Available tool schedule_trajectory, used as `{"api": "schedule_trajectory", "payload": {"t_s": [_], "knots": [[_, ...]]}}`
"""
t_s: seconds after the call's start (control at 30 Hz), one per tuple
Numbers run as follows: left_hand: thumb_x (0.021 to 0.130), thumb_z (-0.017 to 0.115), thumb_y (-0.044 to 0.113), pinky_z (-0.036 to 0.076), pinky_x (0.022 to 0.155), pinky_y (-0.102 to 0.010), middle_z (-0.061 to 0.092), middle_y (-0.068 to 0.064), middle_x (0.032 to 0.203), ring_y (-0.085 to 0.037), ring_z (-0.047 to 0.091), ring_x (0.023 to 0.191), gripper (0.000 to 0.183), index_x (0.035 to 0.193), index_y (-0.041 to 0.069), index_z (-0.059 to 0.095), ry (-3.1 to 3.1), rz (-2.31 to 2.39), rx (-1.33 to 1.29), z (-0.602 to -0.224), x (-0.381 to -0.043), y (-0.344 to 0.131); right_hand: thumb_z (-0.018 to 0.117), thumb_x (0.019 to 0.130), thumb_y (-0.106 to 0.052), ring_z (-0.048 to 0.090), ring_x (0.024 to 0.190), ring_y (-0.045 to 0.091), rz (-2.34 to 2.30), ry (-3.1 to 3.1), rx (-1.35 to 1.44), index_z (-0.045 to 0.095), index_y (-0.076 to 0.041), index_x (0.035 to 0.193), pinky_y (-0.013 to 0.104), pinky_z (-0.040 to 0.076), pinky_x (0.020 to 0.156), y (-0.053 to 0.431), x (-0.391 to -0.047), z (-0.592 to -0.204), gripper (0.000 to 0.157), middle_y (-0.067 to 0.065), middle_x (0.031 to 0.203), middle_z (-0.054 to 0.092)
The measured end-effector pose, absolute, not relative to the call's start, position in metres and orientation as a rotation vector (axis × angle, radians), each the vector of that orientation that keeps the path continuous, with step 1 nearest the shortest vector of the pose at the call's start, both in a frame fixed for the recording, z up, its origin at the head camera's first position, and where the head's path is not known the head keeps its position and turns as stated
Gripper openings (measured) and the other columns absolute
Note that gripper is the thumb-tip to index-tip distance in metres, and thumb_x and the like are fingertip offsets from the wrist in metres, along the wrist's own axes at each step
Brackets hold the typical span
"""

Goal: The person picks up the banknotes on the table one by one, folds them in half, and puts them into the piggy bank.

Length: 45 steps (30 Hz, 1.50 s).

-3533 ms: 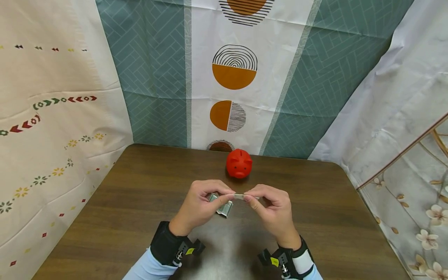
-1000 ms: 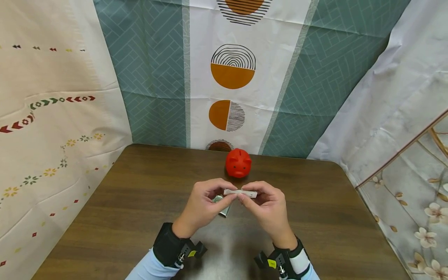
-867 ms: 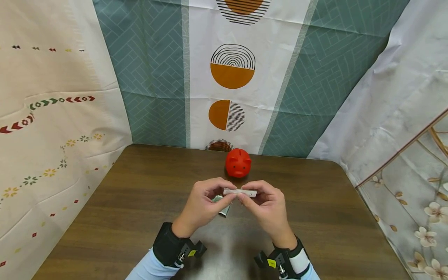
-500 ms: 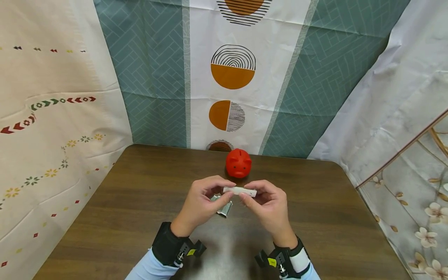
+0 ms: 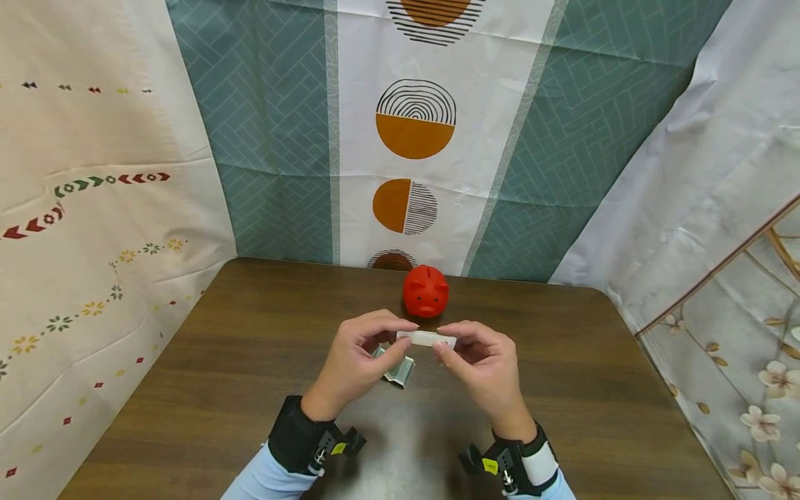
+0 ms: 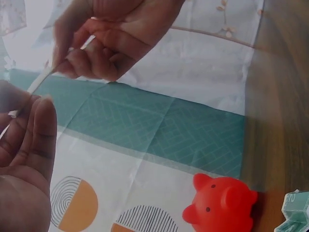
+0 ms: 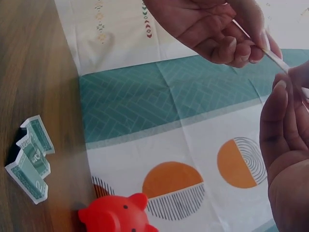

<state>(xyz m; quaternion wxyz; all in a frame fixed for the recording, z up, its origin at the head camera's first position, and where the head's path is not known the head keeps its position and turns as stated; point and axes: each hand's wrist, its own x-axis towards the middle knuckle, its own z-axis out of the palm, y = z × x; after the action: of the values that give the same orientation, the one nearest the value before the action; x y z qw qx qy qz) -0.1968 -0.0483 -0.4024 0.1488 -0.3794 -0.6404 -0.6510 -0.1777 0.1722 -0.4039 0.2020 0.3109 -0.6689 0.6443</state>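
Between the two hands is a narrow, pale folded paper strip (image 5: 426, 338), held level above the table. My left hand (image 5: 357, 357) pinches its left end between thumb and fingers, and my right hand (image 5: 486, 364) pinches the right end the same way. Seen edge-on in the right wrist view, the strip (image 7: 276, 59) looks thin; the fingertips cover parts of it. Below and behind the left hand lies a green printed banknote (image 5: 400, 373), folded in zigzag creases. The right wrist view shows this banknote (image 7: 33, 159) standing on its folds, with neither hand touching it.
A red piggy bank (image 5: 426, 292) with a slot on top stands near the back edge of the brown wooden table (image 5: 281, 298), just beyond the hands. Patterned cloths (image 5: 275, 139) hang behind and at both sides.
My hands have spread from the strip's middle toward its ends, with the right hand moving right and the left slightly left and up. More of the banknote on the table shows.
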Motion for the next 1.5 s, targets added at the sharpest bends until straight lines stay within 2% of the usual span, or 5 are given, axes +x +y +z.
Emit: {"api": "schedule_trajectory", "payload": {"t_s": [0.37, 0.6, 0.83, 1.0, 1.5], "knots": [[0.089, 0.073, -0.007, 0.061, 0.067, -0.028, 0.066, -0.014, 0.083, -0.016, 0.06, 0.071, 0.022, 0.111, -0.003, 0.073, -1.85, -1.847, -1.06, -0.402, -0.199, -0.053, 0.07, 0.087, 0.015, 0.071, 0.07, 0.017, 1.808, -1.944, 0.768, 0.068, 0.011, 0.114, 0.03, 0.062, 0.065, 0.176, -0.179, -0.404, 0.027, 0.003, 0.085, 0.073], [0.092, 0.071, -0.004, 0.06, 0.067, -0.026, 0.066, -0.011, 0.085, -0.017, 0.063, 0.071, 0.041, 0.131, 0.004, 0.063, -1.933, -1.879, -0.992, -0.4, -0.198, -0.054, 0.067, 0.09, 0.013, 0.072, 0.071, 0.014, 1.827, -1.971, 0.781, 0.068, 0.009, 0.112, 0.03, 0.062, 0.066, 0.177, -0.18, -0.403, 0.022, -0.001, 0.088, 0.075], [0.092, 0.067, -0.009, 0.058, 0.058, -0.029, 0.065, -0.019, 0.082, -0.023, 0.061, 0.063, 0.012, 0.103, -0.003, 0.068, -1.844, -2.05, -1.066, -0.401, -0.198, -0.053, 0.067, 0.087, 0.018, 0.072, 0.072, 0.02, 1.909, -1.855, 0.868, 0.071, 0.004, 0.102, 0.029, 0.062, 0.066, 0.176, -0.179, -0.402, 0.022, 0.001, 0.094, 0.074], [0.092, 0.069, -0.005, 0.057, 0.058, -0.026, 0.066, -0.017, 0.084, -0.026, 0.061, 0.062, 0.012, 0.103, 0.0, 0.068, -1.906, -2.054, -1.016, -0.402, -0.195, -0.05, 0.07, 0.086, 0.017, 0.069, 0.07, 0.016, 1.882, -1.88, 0.808, 0.069, 0.005, 0.103, 0.027, 0.06, 0.062, 0.174, -0.177, -0.402, 0.021, -0.001, 0.091, 0.072], [0.095, 0.069, 0.001, 0.059, 0.06, -0.029, 0.068, -0.011, 0.083, -0.013, 0.06, 0.069, 0.008, 0.1, 0.006, 0.072, -1.886, -1.871, -1.138, -0.405, -0.193, -0.038, 0.065, 0.088, 0.018, 0.065, 0.073, 0.017, 1.819, -1.899, 0.983, 0.073, 0.001, 0.1, 0.03, 0.061, 0.064, 0.162, -0.176, -0.404, 0.022, 0.011, 0.084, 0.068]]}}
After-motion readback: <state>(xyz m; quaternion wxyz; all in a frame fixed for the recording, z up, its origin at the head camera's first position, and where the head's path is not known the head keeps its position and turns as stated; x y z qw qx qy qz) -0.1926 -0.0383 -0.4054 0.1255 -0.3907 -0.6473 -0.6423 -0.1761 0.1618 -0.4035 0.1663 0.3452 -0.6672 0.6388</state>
